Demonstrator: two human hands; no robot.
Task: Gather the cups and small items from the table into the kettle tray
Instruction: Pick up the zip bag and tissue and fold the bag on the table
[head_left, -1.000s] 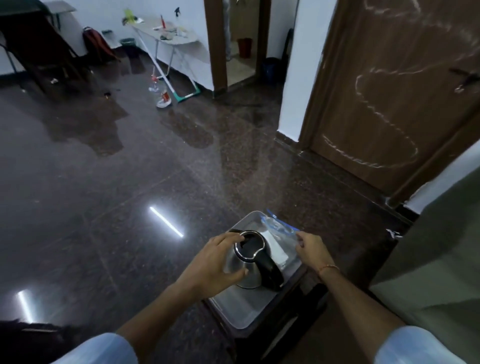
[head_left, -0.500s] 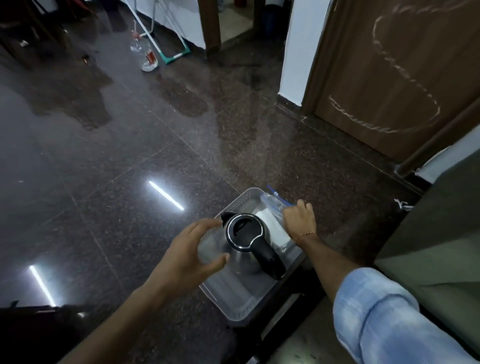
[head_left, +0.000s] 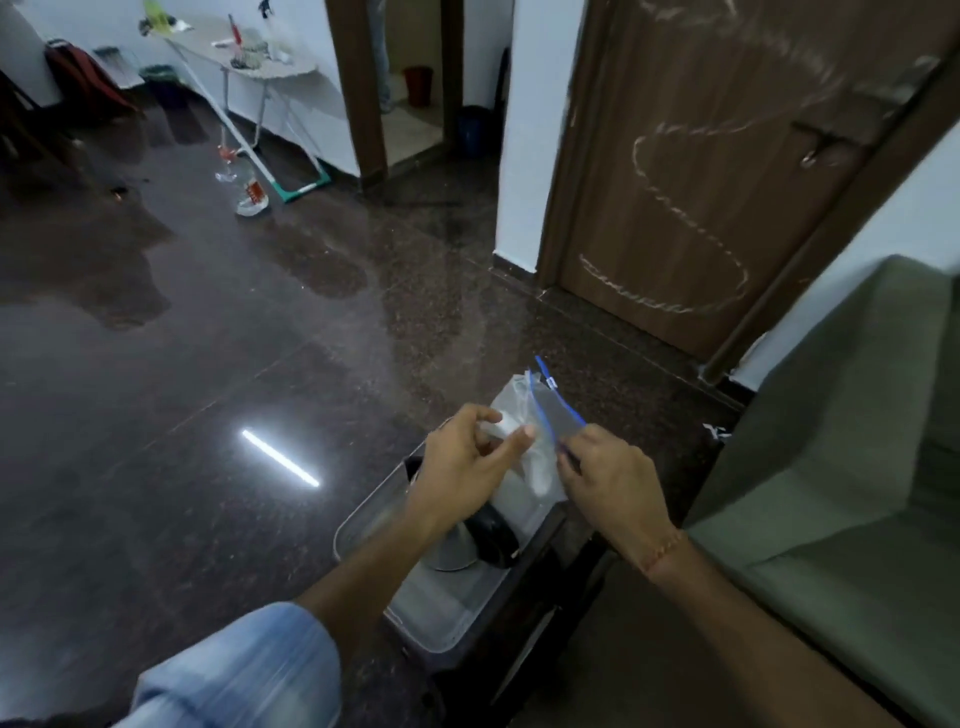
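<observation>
A grey kettle tray (head_left: 363, 525) rests on a small dark table (head_left: 524, 618). The steel kettle (head_left: 457, 545) with its black handle stands in the tray, mostly hidden under my left forearm. Both hands hold a clear zip bag (head_left: 540, 415) with a blue seal strip, lifted above the tray's far end. My left hand (head_left: 462, 467) pinches the bag's left edge and a white item inside it. My right hand (head_left: 613, 478) grips the bag's right edge by the blue strip.
A green sofa (head_left: 852, 493) stands close on the right. A brown door (head_left: 717, 171) with chalk marks is ahead. Polished dark floor (head_left: 182, 364) spreads to the left, with an ironing board (head_left: 249, 67) and a plastic bottle (head_left: 249, 192) far back.
My left hand has left the kettle and joined my right hand on the zip bag. The bag has been lifted off the tray's far end.
</observation>
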